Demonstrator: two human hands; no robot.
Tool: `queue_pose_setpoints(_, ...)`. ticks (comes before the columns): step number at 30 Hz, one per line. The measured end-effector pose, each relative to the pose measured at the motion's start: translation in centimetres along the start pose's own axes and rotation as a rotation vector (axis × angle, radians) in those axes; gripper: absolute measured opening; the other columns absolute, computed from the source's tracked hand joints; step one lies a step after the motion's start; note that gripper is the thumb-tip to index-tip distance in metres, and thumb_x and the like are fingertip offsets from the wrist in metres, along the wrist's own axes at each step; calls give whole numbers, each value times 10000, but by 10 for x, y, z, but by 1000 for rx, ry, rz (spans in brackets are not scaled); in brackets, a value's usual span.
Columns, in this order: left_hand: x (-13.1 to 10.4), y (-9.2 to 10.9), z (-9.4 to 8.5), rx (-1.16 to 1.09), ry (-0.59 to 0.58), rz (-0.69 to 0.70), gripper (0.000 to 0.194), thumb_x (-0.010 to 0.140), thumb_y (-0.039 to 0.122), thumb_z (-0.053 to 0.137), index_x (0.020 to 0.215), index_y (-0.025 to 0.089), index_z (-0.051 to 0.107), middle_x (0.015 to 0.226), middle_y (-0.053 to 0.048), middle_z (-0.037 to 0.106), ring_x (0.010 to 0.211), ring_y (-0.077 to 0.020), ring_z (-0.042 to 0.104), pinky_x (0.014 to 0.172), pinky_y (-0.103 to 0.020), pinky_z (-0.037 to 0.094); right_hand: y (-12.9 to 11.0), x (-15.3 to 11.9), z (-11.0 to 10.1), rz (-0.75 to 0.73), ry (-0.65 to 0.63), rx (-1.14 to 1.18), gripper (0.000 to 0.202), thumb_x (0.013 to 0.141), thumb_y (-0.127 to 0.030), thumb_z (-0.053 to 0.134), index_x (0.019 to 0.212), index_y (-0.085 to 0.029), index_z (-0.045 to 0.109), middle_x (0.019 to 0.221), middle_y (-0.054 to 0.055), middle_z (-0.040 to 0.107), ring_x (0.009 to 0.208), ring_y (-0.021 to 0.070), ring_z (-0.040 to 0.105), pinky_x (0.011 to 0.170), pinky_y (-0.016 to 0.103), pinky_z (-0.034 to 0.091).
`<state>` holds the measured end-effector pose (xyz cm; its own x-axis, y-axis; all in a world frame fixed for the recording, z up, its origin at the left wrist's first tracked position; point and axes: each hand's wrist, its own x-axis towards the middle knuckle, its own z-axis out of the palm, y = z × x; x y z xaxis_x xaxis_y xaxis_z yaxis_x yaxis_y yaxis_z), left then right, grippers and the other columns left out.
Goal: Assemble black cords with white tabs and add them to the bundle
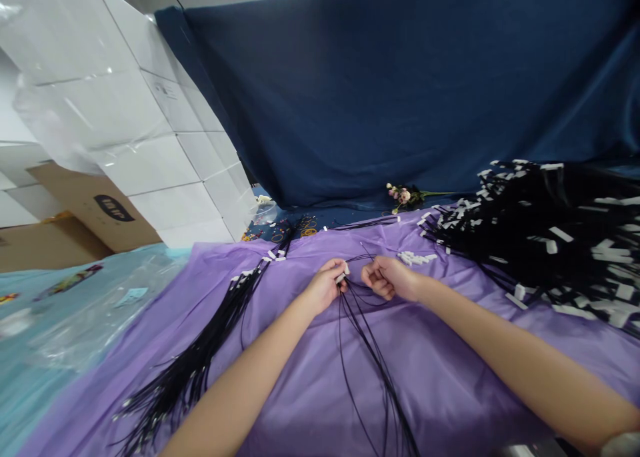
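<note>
The left hand (327, 286) pinches small white tags (344, 273) between thumb and fingers, with black cords (373, 344) hanging below it toward the wearer. Just beside it, the right hand (389, 278) has its fingers curled in by a looping cord; whether it grips that cord I cannot tell. Loose white pieces (416, 258) lie just beyond the right hand, a tagged bundle (215, 344) left of the left hand, and a large black heap (540, 224) well to the right of both.
</note>
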<state>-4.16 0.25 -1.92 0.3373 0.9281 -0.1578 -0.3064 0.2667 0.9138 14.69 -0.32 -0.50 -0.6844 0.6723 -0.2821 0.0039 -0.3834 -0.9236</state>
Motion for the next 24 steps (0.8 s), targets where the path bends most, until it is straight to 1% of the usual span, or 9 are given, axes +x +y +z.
queue_pose_setpoints(4,-2,3,1,-19,-12,-7,306,647,297,730,844,190,522,730,33,514,494,-58,463,450,-198,338,2,2,0,107,45,-69,220,638,-297,318,575,-161,479,402,-82,165,342,69,91,339,203,98)
queue_pose_setpoints(7,-4,5,4,-29,-14,5,311,650,305,733,858,198,528,744,36,518,491,-55,467,452,-197,336,4,3,2,147,69,-133,257,644,-284,310,555,-141,503,405,-74,199,331,64,110,335,205,110)
queue_pose_setpoints(12,-7,7,8,-30,-3,21,319,637,306,746,851,201,535,757,35,539,495,-49,469,458,-193,328,6,3,8,137,98,-253,285,683,-280,307,550,-136,514,398,-73,204,327,60,103,330,206,102)
queue_pose_setpoints(20,-7,5,8,0,-32,48,293,651,308,737,850,195,554,750,27,547,507,-52,466,468,-192,335,4,2,11,144,113,-297,294,693,-261,294,548,-134,516,411,-71,207,318,53,107,336,207,86)
queue_pose_setpoints(24,-6,4,8,1,-18,47,298,640,305,744,843,194,557,752,26,550,503,-51,464,462,-192,332,3,2,12,135,125,-308,301,697,-249,282,536,-133,509,407,-66,207,318,55,100,336,210,85)
